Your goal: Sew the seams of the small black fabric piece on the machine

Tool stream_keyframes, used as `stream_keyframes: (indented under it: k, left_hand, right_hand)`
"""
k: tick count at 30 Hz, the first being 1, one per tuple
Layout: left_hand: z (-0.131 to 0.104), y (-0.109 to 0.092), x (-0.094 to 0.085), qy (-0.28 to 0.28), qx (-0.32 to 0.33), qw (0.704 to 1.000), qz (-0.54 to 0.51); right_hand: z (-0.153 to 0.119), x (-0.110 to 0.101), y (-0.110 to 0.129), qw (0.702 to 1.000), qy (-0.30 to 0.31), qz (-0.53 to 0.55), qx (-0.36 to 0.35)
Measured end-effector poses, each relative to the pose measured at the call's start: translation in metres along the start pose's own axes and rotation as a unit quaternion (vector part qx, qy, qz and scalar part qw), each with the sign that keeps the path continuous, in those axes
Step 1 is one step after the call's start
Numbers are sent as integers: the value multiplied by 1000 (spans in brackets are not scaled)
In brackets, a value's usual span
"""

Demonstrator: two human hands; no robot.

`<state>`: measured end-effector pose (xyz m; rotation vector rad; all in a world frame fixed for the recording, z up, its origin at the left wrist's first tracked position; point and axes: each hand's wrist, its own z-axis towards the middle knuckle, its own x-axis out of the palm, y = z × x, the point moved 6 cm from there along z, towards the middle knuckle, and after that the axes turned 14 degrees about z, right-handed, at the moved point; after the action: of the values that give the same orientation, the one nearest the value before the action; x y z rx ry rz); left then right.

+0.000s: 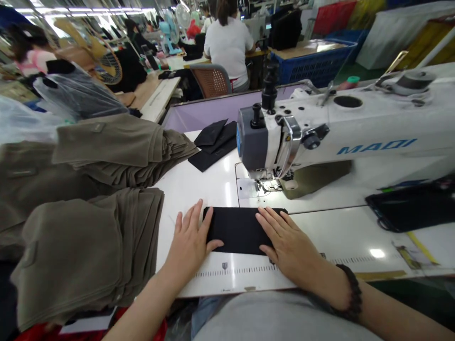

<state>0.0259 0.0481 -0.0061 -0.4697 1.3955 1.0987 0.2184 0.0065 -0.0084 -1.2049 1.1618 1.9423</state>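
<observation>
Grey shirt (277,317): filling the bottom edge, just in front of the white sewing table (209,284)
Left hand (190,239): resting palm-down on the panel's left end; thumb spreading apart from the fingers, clamping nothing
Right hand (289,241): pressing flat on the right end; thumb standing apart, fingers lying side by side; dark beaded bracelet (350,291) circling the wrist
Black fabric panel (236,229): lying flat on the table between the hands, just behind the printed ruler (249,271)
MAQI sewing machine (373,121): standing behind the panel; olive fabric piece (318,179) lying under its arm
Taupe fabric stacks (78,251): slumping at the left
Small black fabric pieces (216,144): overlapping left of the machine head
Dark case (414,206): lying at the right
Person in white (229,47): sitting beyond, facing away
</observation>
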Motion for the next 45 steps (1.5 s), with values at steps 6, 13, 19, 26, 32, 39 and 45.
stream_keyframes:
  k: [6, 13, 19, 26, 32, 39, 45]
  left_hand:
    - [53, -16, -1, -3, 136, 988, -75]
    - [124, -40, 8, 41, 125, 987, -87]
    - [115, -59, 2, 6, 171, 980, -98]
    - [125, -58, 8, 20, 175, 975, -136]
    - [136, -54, 11, 23, 189, 971, -148]
    - [142, -51, 13, 22, 207, 965, -158]
    - [148, -50, 13, 18, 218, 962, -166]
  right_hand:
    - [10, -17, 0, 999, 30, -12, -35]
    - [35, -18, -21, 974, 106, -6, -199]
    - [35, -21, -39, 982, 55, 5, -183]
    - [39, -19, -53, 990, 44, -3, -134]
    - [44, -19, -53, 993, 35, -24, -113]
    - [46, -15, -57, 995, 17, -24, -98]
    - [48, -14, -59, 996, 16, -7, -87]
